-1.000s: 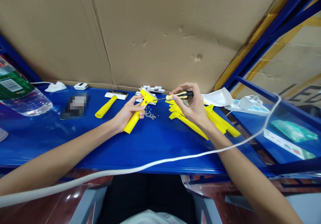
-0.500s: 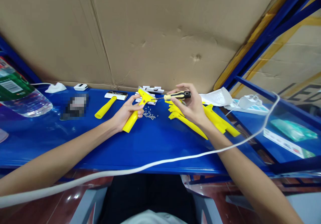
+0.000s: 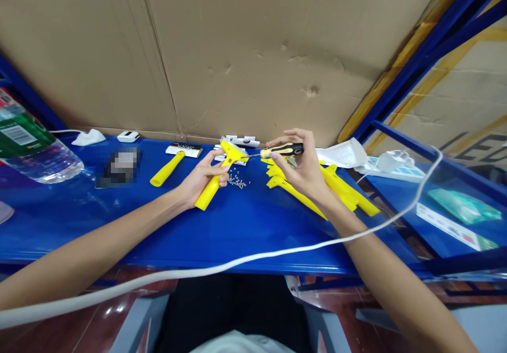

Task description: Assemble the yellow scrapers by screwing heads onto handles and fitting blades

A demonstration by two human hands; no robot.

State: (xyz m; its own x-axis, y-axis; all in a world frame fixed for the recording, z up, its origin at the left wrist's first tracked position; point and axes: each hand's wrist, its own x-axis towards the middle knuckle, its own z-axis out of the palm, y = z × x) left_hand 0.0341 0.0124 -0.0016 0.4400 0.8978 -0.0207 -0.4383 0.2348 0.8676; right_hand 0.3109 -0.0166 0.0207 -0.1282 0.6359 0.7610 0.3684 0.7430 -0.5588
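Note:
My left hand (image 3: 201, 178) is closed around the handle of a yellow plastic scraper (image 3: 209, 192), its wide head tilted up and away from me. In my right hand (image 3: 303, 165) is a screwdriver (image 3: 282, 150) with a cream and black handle, held level. Its thin shaft points left and its tip meets the side of the scraper's head; whether a screw sits there is too small to tell. Small loose screws (image 3: 237, 182) lie scattered on the blue table (image 3: 253, 237) just below. Several yellow scraper handles (image 3: 297, 194) are piled under and beside my right hand.
Left of my hands lie another yellow scraper (image 3: 168, 169) with a black and white head, a blurred dark object (image 3: 119, 167) and a large bottle (image 3: 35, 142). White packets (image 3: 344, 153) lie at the back right. A white cable (image 3: 277, 250) crosses in front. Cardboard (image 3: 237, 52) stands behind.
Both hands keep nearly the same place and hold. The scraper and screwdriver have shifted very slightly to the right, the screwdriver tip still at the scraper's head.

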